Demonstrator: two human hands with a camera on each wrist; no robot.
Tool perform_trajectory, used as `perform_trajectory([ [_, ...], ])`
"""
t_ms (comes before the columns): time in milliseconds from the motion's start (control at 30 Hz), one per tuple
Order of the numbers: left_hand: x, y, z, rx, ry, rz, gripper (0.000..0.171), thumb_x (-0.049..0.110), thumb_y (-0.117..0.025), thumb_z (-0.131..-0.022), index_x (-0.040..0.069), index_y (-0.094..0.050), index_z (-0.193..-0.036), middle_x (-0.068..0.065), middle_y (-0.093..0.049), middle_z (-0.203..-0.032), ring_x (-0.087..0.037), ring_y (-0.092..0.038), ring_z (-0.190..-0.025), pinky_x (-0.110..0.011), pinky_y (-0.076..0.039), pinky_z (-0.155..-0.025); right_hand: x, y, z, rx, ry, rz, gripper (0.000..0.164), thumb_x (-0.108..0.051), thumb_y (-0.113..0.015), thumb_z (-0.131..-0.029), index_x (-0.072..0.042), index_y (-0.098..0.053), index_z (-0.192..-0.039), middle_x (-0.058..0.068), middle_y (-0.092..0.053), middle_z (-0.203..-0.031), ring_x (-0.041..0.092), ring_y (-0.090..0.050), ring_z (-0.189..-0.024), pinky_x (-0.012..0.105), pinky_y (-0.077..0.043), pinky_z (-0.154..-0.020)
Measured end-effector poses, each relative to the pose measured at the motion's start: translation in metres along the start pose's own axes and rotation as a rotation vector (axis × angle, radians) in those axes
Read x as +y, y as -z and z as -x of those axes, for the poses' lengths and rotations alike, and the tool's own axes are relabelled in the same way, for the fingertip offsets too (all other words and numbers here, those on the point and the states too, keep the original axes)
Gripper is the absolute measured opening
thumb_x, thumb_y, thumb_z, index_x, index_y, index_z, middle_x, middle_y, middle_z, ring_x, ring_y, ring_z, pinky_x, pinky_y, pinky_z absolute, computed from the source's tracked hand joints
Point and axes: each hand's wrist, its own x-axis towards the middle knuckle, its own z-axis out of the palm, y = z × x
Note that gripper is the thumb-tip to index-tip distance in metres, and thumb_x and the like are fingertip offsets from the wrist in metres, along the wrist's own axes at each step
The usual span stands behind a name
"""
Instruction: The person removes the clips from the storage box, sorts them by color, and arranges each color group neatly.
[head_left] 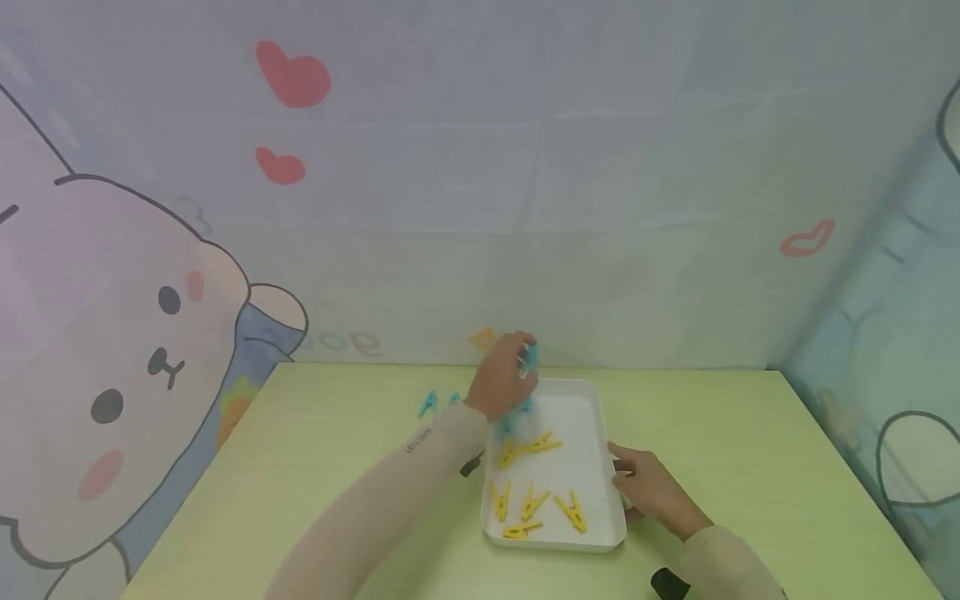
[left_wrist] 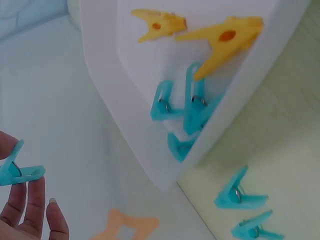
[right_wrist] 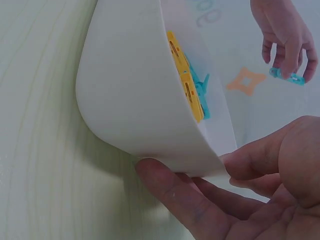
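Note:
Over the far end of the white tray [head_left: 573,433], my left hand [head_left: 501,379] pinches a light-blue clothespin [left_wrist: 21,173] between thumb and fingers. My right hand [head_left: 656,492] grips the tray's right side, with fingertips [right_wrist: 155,172] against the outer wall and rim. Several yellow clothespins [head_left: 573,510] lie scattered in the tray, mostly toward its near end. A few blue clothespins [left_wrist: 197,102] are bunched in its far left corner, partly hidden by the left hand in the head view. Two more blue clothespins [left_wrist: 240,192] lie on the table just left of the tray.
The light yellow-green table [head_left: 322,450] ends at a cloth backdrop [head_left: 637,292] printed with hearts and a cartoon animal. Dark straps or pieces show by both wrists, one black piece [head_left: 670,583] near the right sleeve.

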Motion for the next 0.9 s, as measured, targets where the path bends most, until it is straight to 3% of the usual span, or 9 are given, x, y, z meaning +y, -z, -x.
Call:
perform_trajectory([
  [333, -0.034, 0.030, -0.005, 0.119, 0.143, 0.033, 0.042, 0.013, -0.061, -0.080, 0.012, -0.049, -0.121, -0.004, -0.050, -0.096, -0.024, -0.054, -0.085, -0.033, -0.045, -0.068, -0.001, 0.002, 0.000, -0.018, -0.024, 0.007, 0.055, 0.000, -0.046, -0.089, -0.001, -0.028, -0.141, 0.031, -0.038, -0.130, 0.038, -0.054, -0.102, 0.036, -0.052, -0.057],
  [567, -0.061, 0.048, 0.003, 0.189, 0.227, 0.037, 0.043, 0.012, -0.062, -0.082, 0.010, -0.048, -0.123, -0.005, -0.049, -0.095, -0.025, -0.053, -0.084, -0.035, -0.044, -0.064, 0.001, 0.001, -0.003, -0.012, -0.025, 0.018, 0.055, 0.000, -0.046, -0.089, -0.001, -0.027, -0.141, 0.030, -0.038, -0.131, 0.036, -0.055, -0.101, 0.035, -0.052, -0.057],
  [900, -0.105, 0.066, 0.019, 0.223, 0.361, -0.052, 0.043, 0.015, -0.060, -0.082, 0.012, -0.046, -0.122, -0.009, -0.049, -0.098, -0.021, -0.051, -0.080, -0.035, -0.043, -0.061, 0.002, 0.000, -0.004, -0.008, -0.028, 0.004, 0.055, 0.000, -0.046, -0.089, -0.002, -0.028, -0.141, 0.029, -0.039, -0.130, 0.036, -0.054, -0.103, 0.035, -0.052, -0.057],
])
